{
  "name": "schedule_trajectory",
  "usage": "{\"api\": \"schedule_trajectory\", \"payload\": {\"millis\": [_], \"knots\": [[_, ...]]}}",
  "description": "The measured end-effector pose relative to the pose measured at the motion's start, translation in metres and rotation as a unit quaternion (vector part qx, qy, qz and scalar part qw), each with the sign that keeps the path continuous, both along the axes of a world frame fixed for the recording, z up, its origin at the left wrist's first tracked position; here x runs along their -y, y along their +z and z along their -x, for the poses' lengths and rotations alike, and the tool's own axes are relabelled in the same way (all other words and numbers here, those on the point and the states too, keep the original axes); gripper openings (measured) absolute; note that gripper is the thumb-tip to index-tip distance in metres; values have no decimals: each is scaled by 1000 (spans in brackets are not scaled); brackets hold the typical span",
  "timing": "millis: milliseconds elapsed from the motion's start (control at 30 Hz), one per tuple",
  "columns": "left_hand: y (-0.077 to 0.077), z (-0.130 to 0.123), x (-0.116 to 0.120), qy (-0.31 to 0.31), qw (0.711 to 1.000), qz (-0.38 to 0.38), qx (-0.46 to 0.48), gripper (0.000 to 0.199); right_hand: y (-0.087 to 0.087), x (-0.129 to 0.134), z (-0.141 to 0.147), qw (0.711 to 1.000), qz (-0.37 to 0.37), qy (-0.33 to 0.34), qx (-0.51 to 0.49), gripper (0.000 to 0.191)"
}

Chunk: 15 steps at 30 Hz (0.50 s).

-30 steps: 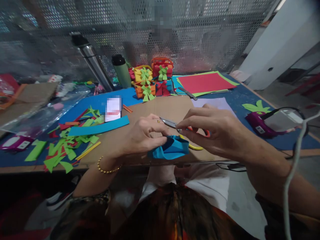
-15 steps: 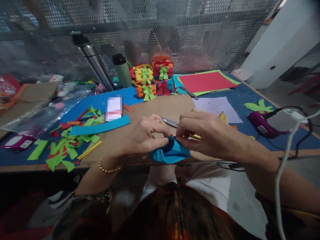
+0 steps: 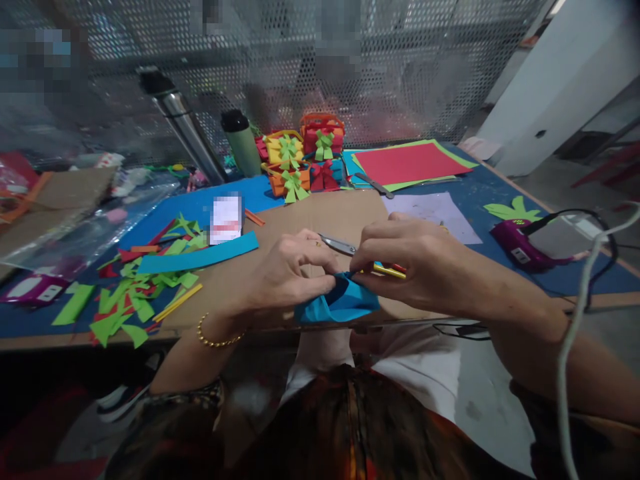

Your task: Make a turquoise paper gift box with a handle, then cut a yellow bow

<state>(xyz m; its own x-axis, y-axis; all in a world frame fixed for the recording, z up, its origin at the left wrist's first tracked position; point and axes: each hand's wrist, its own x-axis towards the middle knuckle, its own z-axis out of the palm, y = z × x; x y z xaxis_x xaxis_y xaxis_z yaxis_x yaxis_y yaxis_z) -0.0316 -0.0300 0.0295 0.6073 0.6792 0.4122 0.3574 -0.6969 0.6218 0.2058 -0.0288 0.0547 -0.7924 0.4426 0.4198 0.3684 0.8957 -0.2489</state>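
Observation:
Between my hands, at the table's front edge, is a folded piece of blue paper (image 3: 345, 305) shaped like a small open pouch. My left hand (image 3: 295, 270) pinches its upper left edge with thumb and finger. On the other side my right hand (image 3: 400, 260) grips the upper right edge, fingertips pressed together close to the left ones. Just behind the fingers lie scissors (image 3: 337, 244), their handles partly hidden by my right hand. A yellow strip (image 3: 389, 271) shows beneath the right fingers. Underneath everything is a sheet of brown cardboard (image 3: 280, 223).
Green and red paper scraps (image 3: 135, 287) and a blue strip (image 3: 200, 255) lie to the left, near a phone (image 3: 226, 219). Small paper boxes with bows (image 3: 295, 185), a steel flask (image 3: 187, 127) and a green bottle (image 3: 243, 143) stand behind. Red paper (image 3: 410, 163) and purple glue guns (image 3: 520, 247) are rightward.
My right hand has lifted and turned slightly, uncovering more of the yellow strip. Both hands keep their pinch on the blue paper. The view has shifted a little.

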Motion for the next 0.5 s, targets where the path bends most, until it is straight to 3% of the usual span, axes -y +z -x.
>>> {"api": "schedule_trajectory", "payload": {"millis": [300, 500], "knots": [[0, 0, 1, -3, 1000, 24, -10, 14, -6, -2, 8, 999, -45, 5, -24, 23], [3, -1, 0, -29, 1000, 6, -8, 17, -7, -1, 7, 999, -34, 25, -26, 28]]}}
